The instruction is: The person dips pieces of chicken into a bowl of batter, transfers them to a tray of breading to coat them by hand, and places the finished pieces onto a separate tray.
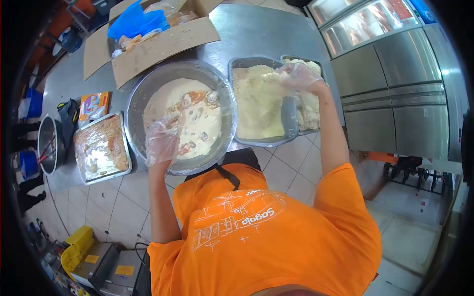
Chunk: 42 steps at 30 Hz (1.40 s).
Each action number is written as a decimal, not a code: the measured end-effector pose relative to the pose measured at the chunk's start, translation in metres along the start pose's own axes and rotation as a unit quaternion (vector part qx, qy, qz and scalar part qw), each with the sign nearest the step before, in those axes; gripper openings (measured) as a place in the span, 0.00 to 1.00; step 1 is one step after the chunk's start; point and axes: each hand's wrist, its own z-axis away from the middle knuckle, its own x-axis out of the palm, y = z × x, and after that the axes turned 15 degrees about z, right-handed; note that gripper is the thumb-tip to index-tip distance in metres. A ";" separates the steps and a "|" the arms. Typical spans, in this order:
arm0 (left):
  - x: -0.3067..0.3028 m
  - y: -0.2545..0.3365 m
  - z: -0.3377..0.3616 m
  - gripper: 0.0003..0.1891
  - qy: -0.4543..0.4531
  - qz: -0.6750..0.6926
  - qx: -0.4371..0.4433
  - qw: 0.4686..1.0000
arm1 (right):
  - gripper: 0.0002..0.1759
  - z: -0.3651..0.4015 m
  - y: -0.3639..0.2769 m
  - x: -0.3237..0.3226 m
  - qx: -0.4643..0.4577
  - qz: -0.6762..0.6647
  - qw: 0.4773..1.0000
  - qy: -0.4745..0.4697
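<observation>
My left hand (162, 143), in a clear plastic glove, is at the left side of a large round metal basin (228, 129). Its fingers reach toward pale batter (205, 126) with pieces of raw meat in it; what they hold, if anything, is unclear. My right hand (300, 76), also gloved, is over the upper part of two grey tubs, its fingers bent together. The nearer tub (291, 126) holds pale yellow flour (256, 101), blurred by a powdery haze below the hand. A second tub (316, 130) with lumpier flour (308, 111) stands right beside it.
On the steel table (266, 29) stand an open cardboard box (163, 47) with a blue plastic bag (138, 22), a tray of coated pieces (101, 148), an orange packet (94, 106) and a metal bowl (49, 143). Steel cabinets (390, 89) stand on the right.
</observation>
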 end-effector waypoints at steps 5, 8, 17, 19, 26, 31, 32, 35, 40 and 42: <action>0.004 0.023 -0.008 0.17 -0.007 0.012 0.028 0.999 | 0.18 0.010 0.066 -0.025 -0.004 -0.099 0.993 0.061; 0.006 0.032 -0.010 0.17 -0.008 0.025 -0.027 0.999 | 0.17 0.018 0.105 -0.045 -0.005 -0.129 0.988 0.083; 0.024 0.054 -0.017 0.17 0.013 -0.012 -0.068 0.998 | 0.20 0.013 0.195 -0.049 0.102 -0.143 0.981 0.081; 0.029 0.043 -0.022 0.17 0.010 0.010 -0.024 1.000 | 0.20 0.011 0.202 -0.040 0.097 -0.174 0.976 0.084; 0.042 0.048 -0.030 0.19 -0.011 -0.055 0.015 0.998 | 0.19 -0.018 0.240 0.012 0.142 -0.217 0.965 0.044; 0.049 0.025 -0.037 0.24 -0.032 -0.252 0.035 0.966 | 0.15 -0.028 0.258 0.027 0.109 -0.003 0.991 0.083; 0.050 -0.004 -0.041 0.24 -0.034 -0.256 0.089 0.962 | 0.16 -0.030 0.255 0.025 0.120 0.033 0.991 0.056; 0.060 -0.024 -0.062 0.23 -0.067 -0.245 0.193 0.948 | 0.19 -0.030 0.246 0.029 0.145 0.176 0.971 0.074; 0.099 -0.011 -0.097 0.16 -0.146 -0.255 0.253 0.922 | 0.25 -0.004 0.221 0.030 0.201 0.162 0.947 0.193; 0.116 -0.018 -0.111 0.11 -0.129 -0.281 0.246 0.919 | 0.27 0.014 0.181 0.022 0.233 0.135 0.943 0.197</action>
